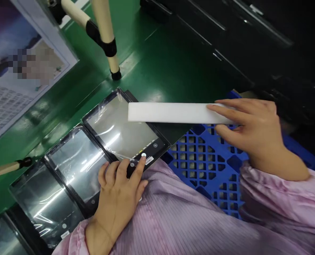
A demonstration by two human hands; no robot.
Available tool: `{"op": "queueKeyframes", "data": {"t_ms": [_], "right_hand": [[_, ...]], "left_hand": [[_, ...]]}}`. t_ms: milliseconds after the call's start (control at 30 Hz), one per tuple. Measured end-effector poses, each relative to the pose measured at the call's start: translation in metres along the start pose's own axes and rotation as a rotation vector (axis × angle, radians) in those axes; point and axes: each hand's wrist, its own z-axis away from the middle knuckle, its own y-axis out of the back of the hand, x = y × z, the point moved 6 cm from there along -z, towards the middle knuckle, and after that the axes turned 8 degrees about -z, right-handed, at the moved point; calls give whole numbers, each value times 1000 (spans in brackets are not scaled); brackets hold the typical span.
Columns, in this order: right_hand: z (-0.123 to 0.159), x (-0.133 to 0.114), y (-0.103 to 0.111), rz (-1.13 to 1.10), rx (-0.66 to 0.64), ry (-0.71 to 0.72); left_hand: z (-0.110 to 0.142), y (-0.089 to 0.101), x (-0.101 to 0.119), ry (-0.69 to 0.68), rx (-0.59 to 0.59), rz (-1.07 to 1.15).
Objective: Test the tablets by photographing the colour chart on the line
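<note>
My right hand grips one end of a long white foam strip, fingers wrapped round it, and holds it level over the far corner of a black-framed glass panel. That panel is covered in clear film and lies on the green bench. My left hand rests on its near edge, fingers spread, the index fingertip beside a small white dot. Both arms wear pink striped sleeves.
Several more film-covered panels lie overlapped in a row toward the lower left. A blue plastic lattice tray sits under my right arm. Cream pipe-frame legs stand at the back, a printed sheet at left, black trays at upper right.
</note>
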Motion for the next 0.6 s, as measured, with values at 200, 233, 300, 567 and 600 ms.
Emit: {"op": "queueKeyframes", "data": {"t_ms": [200,233,300,567,600], "right_hand": [[3,14,-3,-68,-10,-144],[2,15,-3,-67,-11,-148],[2,15,-2,-55,-11,-129],[5,18,-3,-43,22,-23],[5,18,-3,-47,19,-23]], "left_hand": [[-13,-1,12,-78,57,-57],[-12,2,12,-90,78,-39],[-7,9,10,-118,112,19],[32,12,-7,-91,56,81],[38,10,-10,-66,52,80]]}}
